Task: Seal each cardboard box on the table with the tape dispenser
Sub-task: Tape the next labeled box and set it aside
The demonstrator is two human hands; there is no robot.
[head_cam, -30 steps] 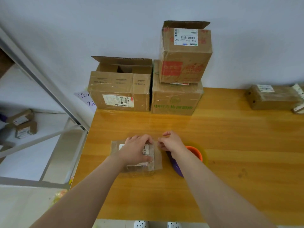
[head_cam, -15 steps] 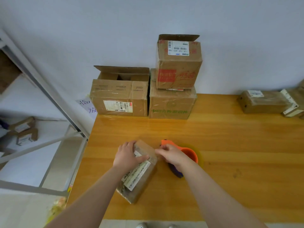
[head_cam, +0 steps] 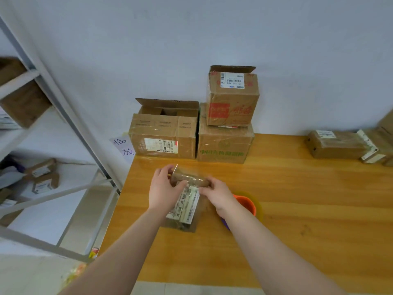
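small cardboard box (head_cam: 187,204), tilted up, is gripped at its far end by left hand (head_cam: 162,189) and right hand (head_cam: 221,198).

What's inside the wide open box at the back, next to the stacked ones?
Inside the wide open box only its brown inner flaps and a dark gap show. Its front wall hides anything lower down.

A small cardboard box (head_cam: 187,202) with a white label is tilted, far end raised, gripped by the left hand (head_cam: 162,189) and right hand (head_cam: 221,194). The orange tape dispenser (head_cam: 246,206) lies just right of it on the tabletop (head_cam: 297,188). An open-flapped box (head_cam: 163,135) stands at the wall beside a stacked open box (head_cam: 232,103).
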